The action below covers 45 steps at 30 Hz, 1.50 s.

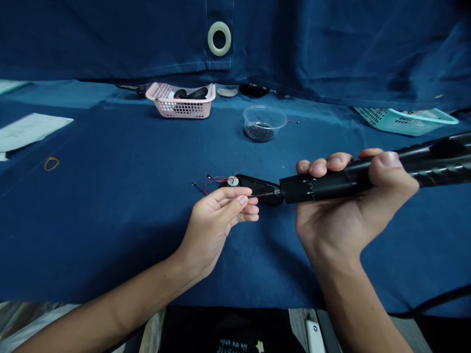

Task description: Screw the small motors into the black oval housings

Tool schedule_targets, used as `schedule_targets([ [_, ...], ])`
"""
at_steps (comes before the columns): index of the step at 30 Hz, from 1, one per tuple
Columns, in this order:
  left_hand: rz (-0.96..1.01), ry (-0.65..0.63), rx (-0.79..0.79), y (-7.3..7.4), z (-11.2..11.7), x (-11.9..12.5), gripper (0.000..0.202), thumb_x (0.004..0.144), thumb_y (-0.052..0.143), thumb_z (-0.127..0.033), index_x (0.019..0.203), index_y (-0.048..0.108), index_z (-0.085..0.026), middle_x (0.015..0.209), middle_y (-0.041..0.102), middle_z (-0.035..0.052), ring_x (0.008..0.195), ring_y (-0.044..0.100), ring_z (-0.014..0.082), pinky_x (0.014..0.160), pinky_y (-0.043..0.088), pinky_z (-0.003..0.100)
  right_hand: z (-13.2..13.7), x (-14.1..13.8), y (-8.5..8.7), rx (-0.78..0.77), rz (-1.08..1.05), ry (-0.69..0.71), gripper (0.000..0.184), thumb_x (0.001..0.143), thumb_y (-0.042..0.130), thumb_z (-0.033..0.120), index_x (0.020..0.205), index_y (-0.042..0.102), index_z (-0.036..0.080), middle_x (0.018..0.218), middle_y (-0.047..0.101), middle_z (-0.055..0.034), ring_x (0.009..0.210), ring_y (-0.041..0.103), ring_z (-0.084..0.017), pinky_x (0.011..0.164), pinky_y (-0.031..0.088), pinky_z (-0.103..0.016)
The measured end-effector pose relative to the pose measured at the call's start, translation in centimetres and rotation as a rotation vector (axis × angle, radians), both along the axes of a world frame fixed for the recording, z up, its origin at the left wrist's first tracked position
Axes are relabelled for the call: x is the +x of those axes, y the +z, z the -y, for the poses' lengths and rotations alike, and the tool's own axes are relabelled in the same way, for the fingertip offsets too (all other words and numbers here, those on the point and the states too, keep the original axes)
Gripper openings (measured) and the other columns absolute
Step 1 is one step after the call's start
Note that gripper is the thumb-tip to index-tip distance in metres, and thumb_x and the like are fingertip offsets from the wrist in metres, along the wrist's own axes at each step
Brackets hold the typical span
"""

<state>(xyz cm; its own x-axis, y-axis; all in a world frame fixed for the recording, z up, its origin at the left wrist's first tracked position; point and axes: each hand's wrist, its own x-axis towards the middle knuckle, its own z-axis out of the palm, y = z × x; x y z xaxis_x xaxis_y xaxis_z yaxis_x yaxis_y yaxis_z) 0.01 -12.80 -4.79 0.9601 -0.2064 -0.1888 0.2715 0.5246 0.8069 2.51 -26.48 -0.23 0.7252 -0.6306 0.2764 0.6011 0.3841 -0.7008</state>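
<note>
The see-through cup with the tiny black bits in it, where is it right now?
In the head view, the clear plastic cup sits on the blue cloth past the hands, between the pink basket toward the left and the teal basket toward the right.

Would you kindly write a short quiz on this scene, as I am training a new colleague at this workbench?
1. Which hand grips the black electric screwdriver?
2. True or false: the clear plastic cup holds many small dark parts.
3. Fill in the blank: the plastic basket to the left of the cup is ____.

Key:
1. Right hand
2. True
3. Pink
</note>
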Motion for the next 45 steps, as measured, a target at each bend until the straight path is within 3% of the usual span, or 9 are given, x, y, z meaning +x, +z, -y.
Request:
schedule_targets([
  [11,-0.010,-0.057,-0.061,-0.20,0.03,-0.14,0.023,0.096,0.056,-0.028,0.104,0.068,-0.009,0.094,0.069,0.0101,0.084,0.067,0.0155,0.080,0.059,0.029,0.61,-0.01,-0.13,0.034,0.006,0.004,0.014,0.081,0.054,0.033,0.077,0.050,0.020,0.062,0.052,0.0041,0.054,0.052,-0.010,0.062,0.053,-0.029],
  [23,0.012,-0.107,0.029,-0.23,-0.08,-0.15,0.015,0.092,0.063,-0.026,0.093,0.068,-0.011,0.084,0.066,0.0043,0.073,0.064,0.0101,0.073,0.054,0.023,0.28,-0.04,-0.16,0.049,-0.008,0.018,0.012,0.081,0.053,0.031,0.076,0.050,0.020,0.061,0.051,0.0040,0.054,0.053,-0.010,0.061,0.053,-0.029],
  [45,0.001,-0.112,-0.001,-0.16,-0.09,-0.13,0.015,0.092,0.063,-0.026,0.094,0.068,-0.012,0.083,0.065,0.0037,0.071,0.062,0.0088,0.072,0.053,0.021,0.13,-0.17,-0.21,0.021,0.001,0.022,0.014,0.082,0.053,0.032,0.079,0.046,0.019,0.061,0.051,0.0044,0.054,0.053,-0.009,0.061,0.051,-0.028],
])
